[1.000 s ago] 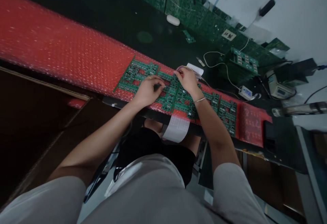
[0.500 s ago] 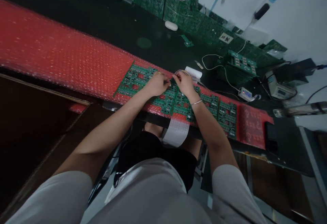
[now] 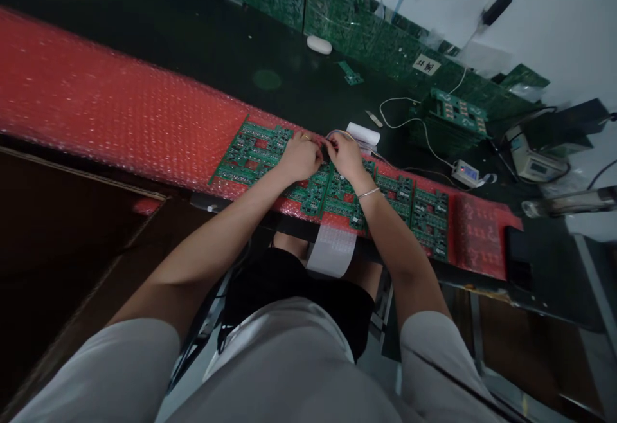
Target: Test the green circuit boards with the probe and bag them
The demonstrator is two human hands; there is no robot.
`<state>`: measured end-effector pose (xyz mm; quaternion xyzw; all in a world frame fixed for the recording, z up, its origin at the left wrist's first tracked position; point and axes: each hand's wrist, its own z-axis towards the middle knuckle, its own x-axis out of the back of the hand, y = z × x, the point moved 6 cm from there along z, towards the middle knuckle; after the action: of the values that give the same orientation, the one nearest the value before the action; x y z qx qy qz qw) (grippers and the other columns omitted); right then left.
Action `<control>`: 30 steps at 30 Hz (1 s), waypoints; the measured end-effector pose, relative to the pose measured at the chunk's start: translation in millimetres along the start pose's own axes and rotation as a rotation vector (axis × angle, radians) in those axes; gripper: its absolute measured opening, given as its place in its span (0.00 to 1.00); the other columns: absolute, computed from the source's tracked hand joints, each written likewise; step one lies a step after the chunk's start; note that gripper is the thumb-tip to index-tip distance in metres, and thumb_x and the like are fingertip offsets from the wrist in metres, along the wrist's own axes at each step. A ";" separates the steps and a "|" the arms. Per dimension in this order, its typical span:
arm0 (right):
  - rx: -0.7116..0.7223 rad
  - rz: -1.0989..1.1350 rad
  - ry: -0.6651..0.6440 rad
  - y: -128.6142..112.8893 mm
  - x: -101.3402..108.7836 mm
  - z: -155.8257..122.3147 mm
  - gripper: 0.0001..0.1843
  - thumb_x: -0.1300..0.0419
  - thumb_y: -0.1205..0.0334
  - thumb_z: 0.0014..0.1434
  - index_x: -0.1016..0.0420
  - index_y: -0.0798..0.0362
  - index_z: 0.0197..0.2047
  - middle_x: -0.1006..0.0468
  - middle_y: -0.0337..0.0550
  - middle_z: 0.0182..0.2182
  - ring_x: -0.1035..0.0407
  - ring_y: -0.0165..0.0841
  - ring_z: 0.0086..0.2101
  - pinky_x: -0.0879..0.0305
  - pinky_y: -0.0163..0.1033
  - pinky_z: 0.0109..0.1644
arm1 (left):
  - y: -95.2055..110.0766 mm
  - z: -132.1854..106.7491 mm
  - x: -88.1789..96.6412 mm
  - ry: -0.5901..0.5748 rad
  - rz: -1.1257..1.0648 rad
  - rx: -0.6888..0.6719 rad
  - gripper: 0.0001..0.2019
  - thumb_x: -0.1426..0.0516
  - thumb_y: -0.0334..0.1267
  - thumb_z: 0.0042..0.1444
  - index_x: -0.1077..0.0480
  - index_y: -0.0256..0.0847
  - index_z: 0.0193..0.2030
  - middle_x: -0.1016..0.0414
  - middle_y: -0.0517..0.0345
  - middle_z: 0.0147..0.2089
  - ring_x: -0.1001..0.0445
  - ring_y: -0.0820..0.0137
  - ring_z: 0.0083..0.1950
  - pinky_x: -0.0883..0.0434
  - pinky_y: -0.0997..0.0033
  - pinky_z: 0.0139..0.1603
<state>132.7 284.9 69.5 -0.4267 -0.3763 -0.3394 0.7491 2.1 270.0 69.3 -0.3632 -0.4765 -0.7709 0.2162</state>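
Note:
A row of green circuit boards [image 3: 263,153] lies on red bubble wrap [image 3: 144,108] along the front edge of the bench. Over the far edge of the middle boards, my left hand [image 3: 301,156] is closed, fingertips pinched together. My right hand [image 3: 346,155] is closed in a similar pinch beside it, the two sets of fingertips almost meeting. Whatever is between the fingers is too small to make out. Thin wires [image 3: 337,132] run just behind my right hand, near a white roll [image 3: 363,134]. A whitish strip [image 3: 332,252] hangs off the bench edge below the boards.
Green board-walled bins [image 3: 347,21] line the back. A stack of boards [image 3: 457,114], a small meter with a lit display [image 3: 465,173] and its white cable sit to the right. A white oval case [image 3: 319,44] and a loose board [image 3: 350,73] lie behind. A dark phone-like object [image 3: 519,256] rests far right.
My fingertips have drawn slightly closer together over the same spot. The view has shifted a little; the boards look unmoved.

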 end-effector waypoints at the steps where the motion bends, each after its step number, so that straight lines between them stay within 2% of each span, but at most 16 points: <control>1: -0.001 0.004 -0.002 -0.1 0.2 -0.1 0.09 0.45 0.62 0.72 0.25 0.51 0.42 0.21 0.49 0.39 0.28 0.42 0.45 0.33 0.47 0.52 | 1.3 0.0 0.1 0.001 0.026 -0.003 0.09 0.43 0.34 0.54 0.20 0.39 0.31 0.23 0.43 0.41 0.29 0.49 0.52 0.33 0.40 0.61; 5: 0.013 -0.003 0.022 1.0 -0.1 -0.2 0.09 0.45 0.62 0.72 0.24 0.51 0.42 0.20 0.47 0.36 0.28 0.42 0.43 0.32 0.47 0.51 | 6.0 0.8 4.4 -0.010 0.113 0.013 0.08 0.43 0.33 0.55 0.21 0.39 0.33 0.23 0.44 0.41 0.28 0.50 0.52 0.31 0.44 0.59; 8: 0.029 -0.013 0.045 1.4 -0.5 -0.1 0.10 0.46 0.61 0.72 0.24 0.51 0.42 0.20 0.47 0.37 0.28 0.42 0.43 0.31 0.46 0.51 | 8.5 -3.1 10.9 -0.027 0.094 0.008 0.11 0.42 0.33 0.54 0.21 0.38 0.42 0.22 0.43 0.43 0.26 0.50 0.51 0.29 0.46 0.58; 10: 0.027 -0.010 0.040 1.8 -1.8 -0.1 0.11 0.46 0.60 0.73 0.24 0.51 0.42 0.20 0.48 0.38 0.28 0.42 0.44 0.31 0.46 0.51 | 12.1 -10.5 13.8 -0.058 0.098 -0.054 0.14 0.45 0.32 0.58 0.21 0.38 0.47 0.21 0.44 0.46 0.26 0.52 0.51 0.30 0.46 0.60; 13: 0.016 0.005 0.033 2.4 -3.8 0.0 0.15 0.47 0.53 0.74 0.25 0.51 0.40 0.21 0.48 0.37 0.28 0.41 0.43 0.32 0.46 0.52 | 19.6 -26.7 13.8 -0.122 0.146 -0.184 0.17 0.49 0.34 0.63 0.20 0.41 0.50 0.21 0.46 0.54 0.27 0.52 0.57 0.32 0.44 0.64; 16: 0.021 0.023 0.048 2.0 -0.8 1.0 0.21 0.50 0.45 0.74 0.25 0.50 0.39 0.22 0.47 0.35 0.29 0.41 0.41 0.32 0.46 0.51 | 23.7 -38.5 12.5 -0.155 0.181 -0.211 0.18 0.46 0.37 0.62 0.19 0.41 0.52 0.25 0.43 0.61 0.30 0.46 0.62 0.32 0.40 0.63; 20: 0.021 0.080 0.122 -0.3 21.8 1.1 0.26 0.52 0.38 0.73 0.27 0.49 0.36 0.22 0.47 0.33 0.29 0.41 0.40 0.33 0.47 0.51 | 25.8 -43.2 11.2 -0.187 0.224 -0.186 0.20 0.46 0.37 0.62 0.20 0.39 0.57 0.28 0.40 0.65 0.32 0.42 0.65 0.33 0.35 0.63; 24: -0.001 0.161 0.200 -3.8 54.1 -10.9 0.27 0.51 0.35 0.71 0.29 0.48 0.34 0.23 0.44 0.33 0.28 0.38 0.38 0.33 0.45 0.48 | 28.0 -55.4 15.1 -0.202 0.206 -0.198 0.25 0.50 0.40 0.68 0.30 0.40 0.69 0.34 0.43 0.73 0.40 0.45 0.74 0.41 0.37 0.72; 27: -0.033 0.214 0.187 -6.3 66.3 -30.0 0.27 0.50 0.34 0.70 0.31 0.48 0.32 0.23 0.42 0.31 0.28 0.35 0.36 0.32 0.43 0.46 | 32.2 -77.9 25.7 -0.126 0.133 -0.181 0.28 0.50 0.41 0.68 0.38 0.40 0.73 0.39 0.44 0.75 0.47 0.48 0.78 0.47 0.38 0.76; 30: -0.073 0.294 0.133 -8.0 64.5 -51.8 0.27 0.49 0.34 0.69 0.31 0.48 0.32 0.25 0.40 0.29 0.29 0.34 0.33 0.32 0.42 0.42 | 38.6 -108.1 32.8 -0.081 0.065 -0.181 0.25 0.48 0.43 0.68 0.32 0.38 0.69 0.36 0.41 0.73 0.43 0.47 0.77 0.43 0.39 0.75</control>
<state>171.6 223.2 109.4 -0.4808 -0.2470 -0.2672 0.7978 -31.0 156.5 86.1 -0.4274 -0.4013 -0.7881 0.1877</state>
